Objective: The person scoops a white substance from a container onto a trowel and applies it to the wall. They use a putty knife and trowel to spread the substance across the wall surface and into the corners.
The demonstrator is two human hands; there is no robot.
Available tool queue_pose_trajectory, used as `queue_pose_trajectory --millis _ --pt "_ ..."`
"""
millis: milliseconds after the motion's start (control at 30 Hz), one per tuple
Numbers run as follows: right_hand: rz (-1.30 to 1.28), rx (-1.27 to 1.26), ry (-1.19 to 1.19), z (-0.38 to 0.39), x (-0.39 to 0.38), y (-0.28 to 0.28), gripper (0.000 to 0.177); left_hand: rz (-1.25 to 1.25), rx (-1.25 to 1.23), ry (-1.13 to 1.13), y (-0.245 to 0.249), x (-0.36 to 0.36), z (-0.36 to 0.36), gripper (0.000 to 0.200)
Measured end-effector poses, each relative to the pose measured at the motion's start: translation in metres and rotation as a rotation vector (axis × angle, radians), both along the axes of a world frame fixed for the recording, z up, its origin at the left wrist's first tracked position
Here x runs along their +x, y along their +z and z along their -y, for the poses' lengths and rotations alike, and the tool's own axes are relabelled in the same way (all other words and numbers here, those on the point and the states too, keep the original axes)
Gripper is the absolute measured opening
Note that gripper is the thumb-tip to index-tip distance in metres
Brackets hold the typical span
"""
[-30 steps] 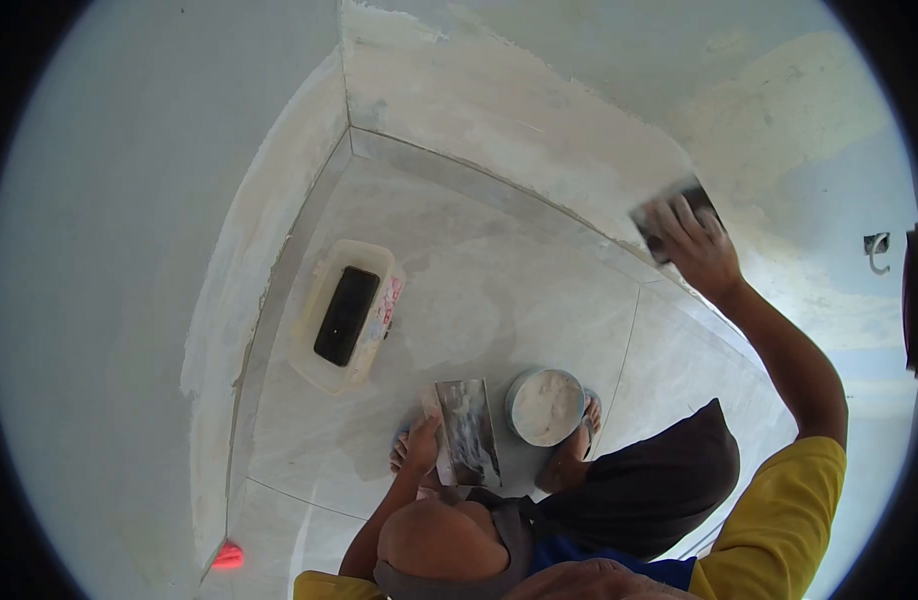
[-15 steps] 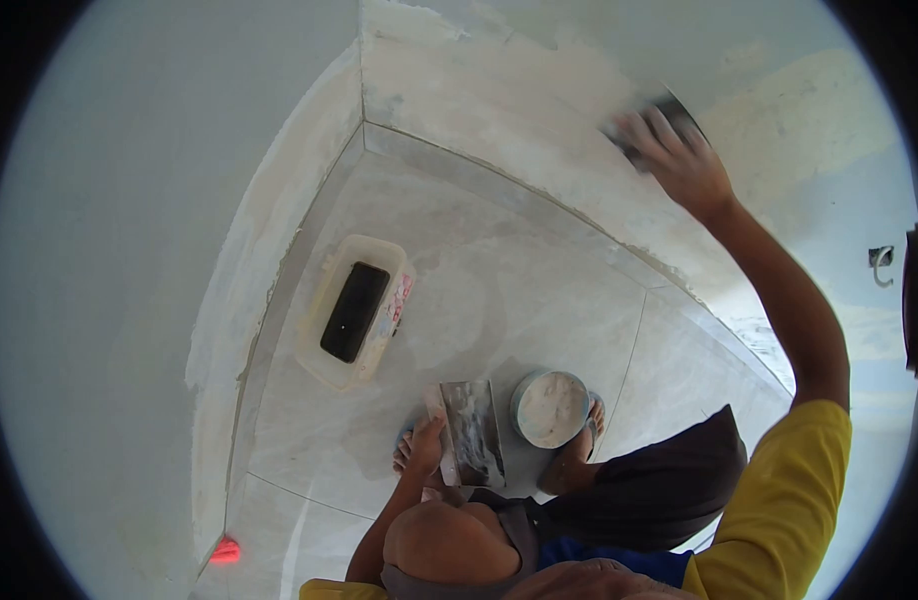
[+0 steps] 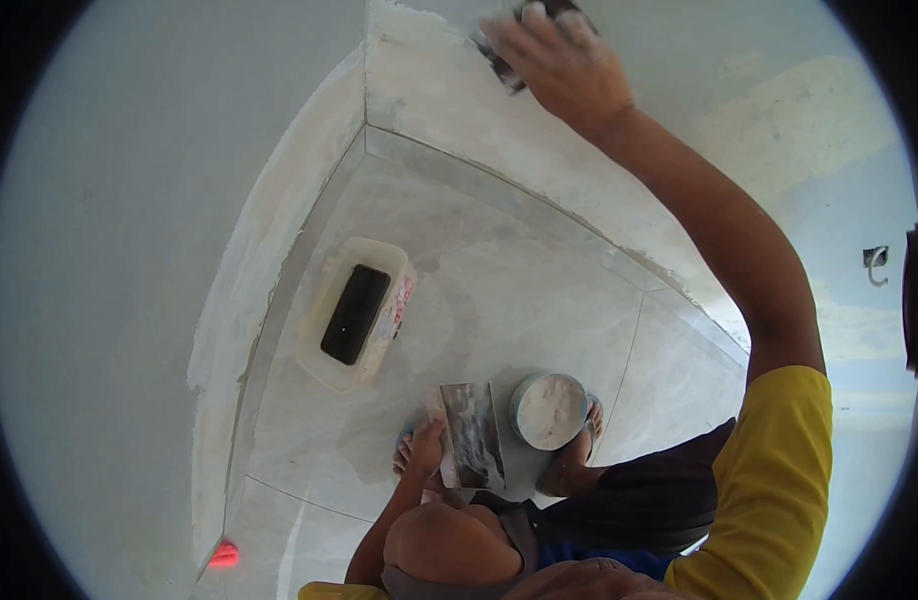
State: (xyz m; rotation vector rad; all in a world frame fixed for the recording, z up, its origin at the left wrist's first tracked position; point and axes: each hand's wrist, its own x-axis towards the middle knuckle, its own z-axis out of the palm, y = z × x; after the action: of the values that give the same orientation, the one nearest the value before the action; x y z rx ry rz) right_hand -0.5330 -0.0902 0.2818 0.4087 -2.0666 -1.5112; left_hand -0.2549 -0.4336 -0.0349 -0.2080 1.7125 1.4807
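My right hand (image 3: pixel 567 78) is raised to the wall at the top of the view, closed on a dark, flat plastering trowel (image 3: pixel 503 68). The trowel is partly covered by the fingers and slightly blurred, and lies at or against the painted wall. Low down, my left hand (image 3: pixel 425 447) grips the pale edge of a wide metal plastering blade (image 3: pixel 472 434) smeared with white filler. Just right of this blade, between my feet, stands a round tub (image 3: pixel 550 411) containing whitish filler.
A translucent plastic box (image 3: pixel 387 258) holding a dark rectangular object (image 3: pixel 356 314) stands on the tiled floor (image 3: pixel 499 240) by the left wall. A red item (image 3: pixel 224 554) lies at the lower left. A cable (image 3: pixel 878 266) pokes from a wall box on the right.
My right hand has swept up and left along the wall with the trowel. My left hand and its metal blade have barely moved.
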Motion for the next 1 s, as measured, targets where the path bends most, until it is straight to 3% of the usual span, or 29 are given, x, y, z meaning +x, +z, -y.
queue_pose_trajectory --millis 100,233,333,400,500,600,633,667,700,767,833,900,967,1000 --pt "0.130 -0.112 -0.021 -0.033 0.041 -0.029 0.062 -0.003 -0.070 -0.071 -0.005 0.001 0.002 0.051" --pt "0.261 -0.046 -0.073 -0.098 0.151 -0.043 0.062 -0.031 -0.045 -0.058 0.011 -0.006 -0.001 0.051" --pt "0.374 0.015 -0.200 -0.130 0.228 -0.050 0.062 0.008 0.009 -0.042 0.020 -0.008 0.000 0.052" --pt "0.411 0.185 -0.407 -0.130 0.253 -0.052 0.062 0.044 0.036 -0.042 0.017 -0.009 -0.001 0.052" --pt "0.435 -0.004 -0.264 -0.089 0.231 -0.041 0.060 0.030 0.020 -0.021 0.014 -0.008 -0.003 0.050" --pt "0.396 0.000 -0.062 -0.034 0.148 -0.039 0.059 0.134 0.098 -0.040 0.002 -0.007 0.000 0.054" --pt "0.417 -0.152 -0.061 -0.029 0.111 -0.062 0.062 0.130 0.097 -0.042 0.003 -0.007 -0.001 0.054" --pt "0.353 0.082 0.015 -0.007 0.074 -0.059 0.057 0.141 0.058 -0.061 0.007 -0.008 -0.001 0.054" --pt "0.393 -0.021 0.007 0.011 0.039 -0.064 0.053 0.151 0.018 -0.080 0.011 -0.009 -0.001 0.054" --pt "0.351 0.074 0.007 0.040 -0.014 -0.073 0.050 0.164 -0.057 -0.103 0.035 -0.017 -0.004 0.055" --pt "0.317 0.189 -0.050 0.046 -0.027 -0.076 0.048 0.180 -0.130 -0.132 0.039 -0.016 -0.006 0.055" --pt "0.285 0.309 -0.106 0.030 -0.022 -0.085 0.046 0.072 -0.086 0.009 0.028 -0.008 -0.006 0.049" --pt "0.420 -0.114 -0.123 -0.021 0.016 -0.097 0.046 0.050 -0.101 -0.016 0.022 -0.007 -0.004 0.049" --pt "0.453 0.048 -0.159 -0.040 0.043 -0.089 0.048 0.033 -0.116 -0.027 0.021 -0.007 -0.005 0.050"
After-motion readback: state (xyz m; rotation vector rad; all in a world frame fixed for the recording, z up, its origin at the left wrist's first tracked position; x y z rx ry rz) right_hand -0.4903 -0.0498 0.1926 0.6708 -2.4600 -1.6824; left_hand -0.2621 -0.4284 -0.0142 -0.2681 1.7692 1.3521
